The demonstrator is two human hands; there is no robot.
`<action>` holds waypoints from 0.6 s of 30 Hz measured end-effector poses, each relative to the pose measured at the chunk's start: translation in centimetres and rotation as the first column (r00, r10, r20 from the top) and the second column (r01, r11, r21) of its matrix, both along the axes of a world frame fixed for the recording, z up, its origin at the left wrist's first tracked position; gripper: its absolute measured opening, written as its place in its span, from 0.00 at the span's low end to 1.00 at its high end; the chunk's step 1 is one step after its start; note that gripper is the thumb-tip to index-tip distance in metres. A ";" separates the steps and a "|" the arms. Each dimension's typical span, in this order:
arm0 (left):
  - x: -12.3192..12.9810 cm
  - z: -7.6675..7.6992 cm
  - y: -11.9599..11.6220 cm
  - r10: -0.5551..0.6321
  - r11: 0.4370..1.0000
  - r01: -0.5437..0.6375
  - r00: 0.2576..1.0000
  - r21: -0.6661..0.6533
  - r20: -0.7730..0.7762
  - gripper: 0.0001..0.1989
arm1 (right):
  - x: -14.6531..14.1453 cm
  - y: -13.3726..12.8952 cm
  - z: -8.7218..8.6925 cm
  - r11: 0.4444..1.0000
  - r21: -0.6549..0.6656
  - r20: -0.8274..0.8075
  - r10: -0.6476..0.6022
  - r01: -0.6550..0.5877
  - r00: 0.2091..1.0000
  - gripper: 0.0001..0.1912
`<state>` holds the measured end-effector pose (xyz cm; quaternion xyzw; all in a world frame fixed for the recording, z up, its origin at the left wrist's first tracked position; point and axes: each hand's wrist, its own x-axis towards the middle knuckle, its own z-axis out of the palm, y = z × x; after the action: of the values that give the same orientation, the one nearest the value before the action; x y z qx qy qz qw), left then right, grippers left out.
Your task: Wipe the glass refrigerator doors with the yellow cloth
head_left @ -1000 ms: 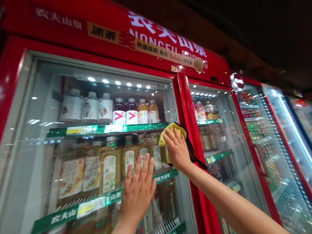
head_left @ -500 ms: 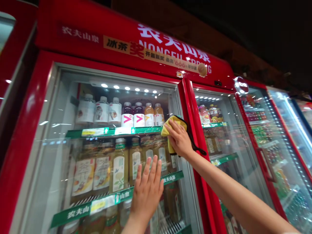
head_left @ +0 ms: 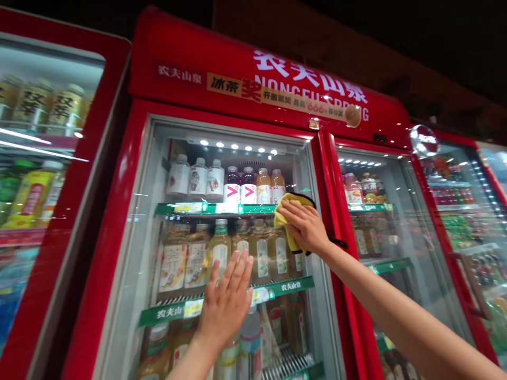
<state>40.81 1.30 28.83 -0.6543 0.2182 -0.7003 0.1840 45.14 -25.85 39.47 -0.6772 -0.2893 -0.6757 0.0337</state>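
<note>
Both hands, left (head_left: pixel 225 301) and right (head_left: pixel 307 227), reach up, fingers extended.

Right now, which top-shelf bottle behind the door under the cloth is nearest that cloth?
The rightmost orange bottle, at the front row's right end; the others stand farther left of the yellow cloth.

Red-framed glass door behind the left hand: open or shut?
Shut: the red-framed glass door sits flush under the red header, no gap showing.
</note>
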 end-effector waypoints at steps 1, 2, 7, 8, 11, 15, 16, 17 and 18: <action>-0.3 0.7 1.0 0.005 1.000 -0.005 1.000 -0.008 0.011 0.39 | 0.3 -0.2 0.7 0.996 0.084 0.009 -0.003 0.002 1.000 0.23; -0.6 1.4 1.9 0.009 1.000 -0.009 1.000 -0.021 0.020 0.39 | 0.7 0.1 1.7 0.984 0.178 0.015 0.002 -0.004 1.000 0.22; -1.4 4.8 4.2 0.012 0.992 -0.009 1.000 -0.129 0.019 0.40 | 0.2 6.6 5.0 0.959 0.279 0.013 0.050 -0.052 0.999 0.23; -1.5 5.2 4.5 0.006 0.990 -0.004 1.000 -0.142 0.011 0.40 | -0.3 7.7 4.5 0.976 0.213 0.009 0.050 -0.050 0.999 0.24; -2.0 6.0 5.7 -0.009 0.987 0.006 1.000 -0.163 -0.016 0.41 | -1.4 8.3 1.8 0.997 -0.066 -0.010 0.034 -0.034 0.999 0.26; -2.8 6.2 8.1 0.003 0.985 -0.006 1.000 -0.174 -0.017 0.41 | -1.0 5.7 1.2 0.998 -0.043 0.042 0.044 -0.042 0.998 0.23; -2.9 6.2 8.6 0.009 0.984 -0.011 1.000 -0.179 -0.012 0.41 | -0.6 5.6 2.1 0.996 0.056 0.064 0.059 -0.063 0.996 0.22; -2.9 6.1 9.1 0.013 0.983 -0.015 1.000 -0.184 -0.009 0.40 | -0.3 6.0 3.2 0.985 0.148 0.083 0.079 -0.090 0.993 0.21; -2.8 6.1 9.5 0.016 0.982 -0.018 1.000 -0.186 -0.008 0.40 | -0.1 6.9 4.4 0.970 0.210 0.095 0.101 -0.119 0.990 0.21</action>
<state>37.96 10.78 34.91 -0.6726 0.1467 -0.7140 0.1274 45.07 -18.98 43.89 -0.6236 -0.2526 -0.7279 0.1322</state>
